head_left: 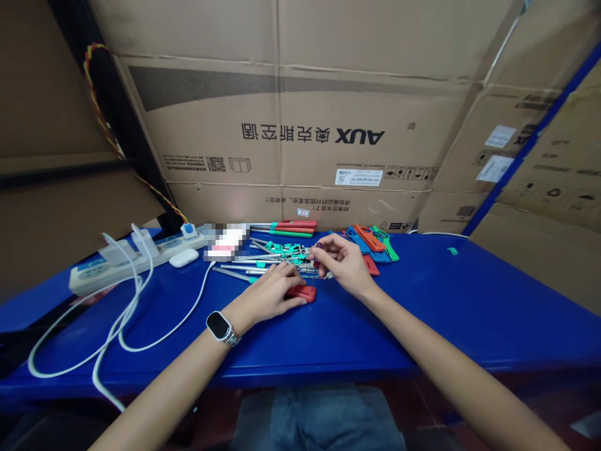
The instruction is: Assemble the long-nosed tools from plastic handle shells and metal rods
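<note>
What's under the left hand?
Under the left hand is a red plastic piece on the blue table. Its right end shows; the hand covers the rest, so anything else beneath can't be seen.

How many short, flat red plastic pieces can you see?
2: one red piece under the left hand, a second red piece beside the right hand. More may be hidden.

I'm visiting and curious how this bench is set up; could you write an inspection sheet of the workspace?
Surface: blue table.
Job's things: red plastic piece; thin tool, its tip at the piece.
Clutter: pile of metal and green parts, coloured plastic pieces, white case.
Hands: left hand holds the piece; right hand grips the tool.
Cables: white cables; red-yellow wire running to power strip.
Surroundings: cardboard behind, print upside down.
</note>
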{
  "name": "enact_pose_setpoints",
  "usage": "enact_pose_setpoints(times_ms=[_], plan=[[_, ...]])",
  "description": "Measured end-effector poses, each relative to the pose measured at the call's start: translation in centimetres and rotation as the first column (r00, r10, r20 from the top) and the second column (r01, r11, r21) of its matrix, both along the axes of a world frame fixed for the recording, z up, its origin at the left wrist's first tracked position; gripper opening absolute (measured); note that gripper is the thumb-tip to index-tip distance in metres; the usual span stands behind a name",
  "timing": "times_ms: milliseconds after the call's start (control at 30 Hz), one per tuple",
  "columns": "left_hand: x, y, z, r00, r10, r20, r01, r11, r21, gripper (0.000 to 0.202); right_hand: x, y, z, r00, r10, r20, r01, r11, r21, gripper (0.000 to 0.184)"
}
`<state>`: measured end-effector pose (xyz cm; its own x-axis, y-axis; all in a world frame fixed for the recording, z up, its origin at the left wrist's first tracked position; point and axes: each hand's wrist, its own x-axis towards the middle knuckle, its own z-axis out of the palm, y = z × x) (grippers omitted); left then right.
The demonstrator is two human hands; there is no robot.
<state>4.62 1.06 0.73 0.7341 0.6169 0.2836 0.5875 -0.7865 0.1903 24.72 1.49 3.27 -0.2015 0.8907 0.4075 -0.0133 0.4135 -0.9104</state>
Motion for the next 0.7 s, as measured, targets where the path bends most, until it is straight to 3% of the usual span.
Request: enact_pose_setpoints(times_ms=[167, 333, 400, 467, 567, 633, 700], plan=[[0.1, -0.1, -0.5, 0.999, -0.005, -0.041, 0.007, 0.999, 0.044, 0.029, 0.2, -0.2, -0.2, 0.993, 0.085, 0.084, -0.081, 0.995, -0.056, 0.035], [0.6, -0.3, -0.4, 0.998, -0.008, -0.055, 0.012, 0.998, 0.063, 0.029, 2.1, 0.3, -0.5, 0.996, -0.091, 0.012, 0.091, 0.995, -0.035, 0.034], [0.9, -0.4, 0.0, 0.997, -0.017, -0.070, 0.022, 0.998, 0.065, 0.029, 3.4, 0.5, -0.8, 0.980, -0.161, 0.121, 0.172, 0.981, -0.088, 0.030], [1.2, -0.4, 0.3, 0.997, -0.028, -0.077, 0.033, 0.997, 0.071, 0.029, 4.6, 0.7, -1.3, 0.911, -0.195, 0.365, 0.261, 0.955, -0.141, 0.023], [1.8, -0.4, 0.8, 0.994, -0.033, -0.107, 0.047, 0.990, 0.131, 0.031, 5.7, 1.1, -2.1, 0.681, -0.222, 0.698, 0.359, 0.932, -0.054, 0.019], [2.1, -0.2, 1.0, 0.989, -0.024, -0.149, 0.053, 0.979, 0.195, 0.033, 5.8, 1.4, -2.4, 0.567, -0.275, 0.777, 0.376, 0.925, 0.054, 0.016], [2.5, -0.1, 1.2, 0.981, -0.023, -0.193, 0.071, 0.967, 0.244, 0.034, 5.7, 1.4, -2.6, 0.527, -0.322, 0.787, 0.383, 0.916, 0.118, 0.012]])
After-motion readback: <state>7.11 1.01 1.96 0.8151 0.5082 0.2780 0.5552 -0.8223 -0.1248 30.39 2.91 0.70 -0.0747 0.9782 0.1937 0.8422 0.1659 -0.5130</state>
